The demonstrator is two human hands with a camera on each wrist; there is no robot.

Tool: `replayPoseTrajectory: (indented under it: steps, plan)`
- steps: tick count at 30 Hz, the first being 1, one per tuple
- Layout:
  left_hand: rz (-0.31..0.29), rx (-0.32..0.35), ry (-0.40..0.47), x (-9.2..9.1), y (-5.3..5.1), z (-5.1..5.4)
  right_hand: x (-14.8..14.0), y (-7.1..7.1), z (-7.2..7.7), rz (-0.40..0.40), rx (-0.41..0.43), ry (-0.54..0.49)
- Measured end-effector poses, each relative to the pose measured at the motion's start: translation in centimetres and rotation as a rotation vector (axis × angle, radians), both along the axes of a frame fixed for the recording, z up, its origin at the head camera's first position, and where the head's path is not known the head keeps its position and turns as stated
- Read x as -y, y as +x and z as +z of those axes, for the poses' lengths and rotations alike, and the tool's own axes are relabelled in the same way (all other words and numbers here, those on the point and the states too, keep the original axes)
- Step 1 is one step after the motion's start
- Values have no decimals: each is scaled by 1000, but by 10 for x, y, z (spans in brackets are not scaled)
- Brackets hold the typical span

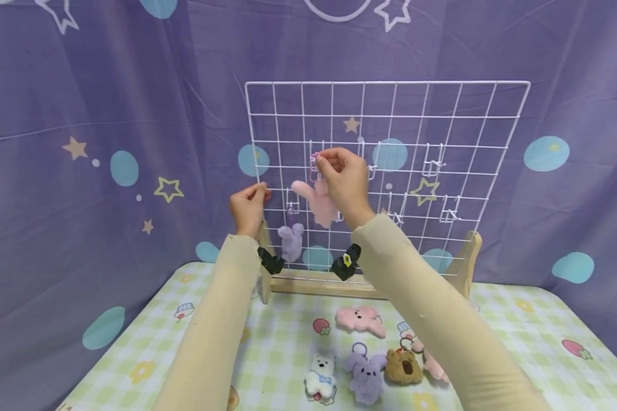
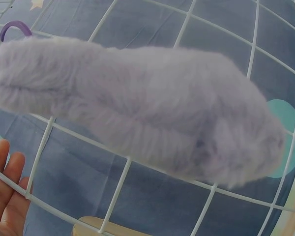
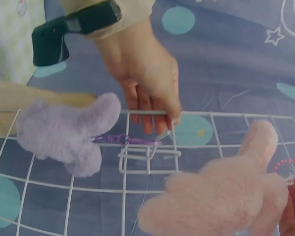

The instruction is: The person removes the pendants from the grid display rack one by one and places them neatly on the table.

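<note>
My left hand [image 1: 248, 209] grips the left edge wire of the white grid rack [image 1: 391, 83], its fingers behind the wire in the left wrist view. By its chain, my right hand [image 1: 348, 182] pinches a pink plush keychain [image 1: 319, 204] at an upper-left hook. The pink bead chain [image 3: 287, 161] reaches the right fingertips; whether it sits on the hook cannot be made out. A purple plush keychain [image 1: 291, 244] hangs from a lower-left hook [image 3: 150, 160] by a purple strap, close to the left hand.
On the checked tablecloth lie a pink plush [image 1: 360, 319], a white bear plush [image 1: 321, 377], a purple plush [image 1: 367, 377] and a brown plush [image 1: 404, 366]. Another pink plush [image 1: 435, 368] is partly behind the right sleeve. Wooden feet [image 1: 470, 262] support the rack, which bears several hooks.
</note>
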State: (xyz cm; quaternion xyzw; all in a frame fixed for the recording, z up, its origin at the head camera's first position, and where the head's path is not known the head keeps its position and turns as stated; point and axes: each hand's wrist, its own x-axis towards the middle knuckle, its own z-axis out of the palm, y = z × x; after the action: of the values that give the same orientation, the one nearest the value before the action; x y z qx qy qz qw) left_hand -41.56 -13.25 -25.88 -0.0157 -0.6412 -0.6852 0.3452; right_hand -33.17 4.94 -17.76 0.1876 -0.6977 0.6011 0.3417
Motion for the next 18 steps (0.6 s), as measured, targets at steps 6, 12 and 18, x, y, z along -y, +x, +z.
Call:
replayPoseTrajectory:
  steps: [6,12,18]
  plan:
    - [-3,-24,9,-2,0,0,-7,12,-6,96,-23,-9]
    - [3,-8,5,-1,-1,-1,-16,33,-23,159,35,37]
    - [-1,-5,16,-2,-1,-1,-30,56,-51,234,68,110]
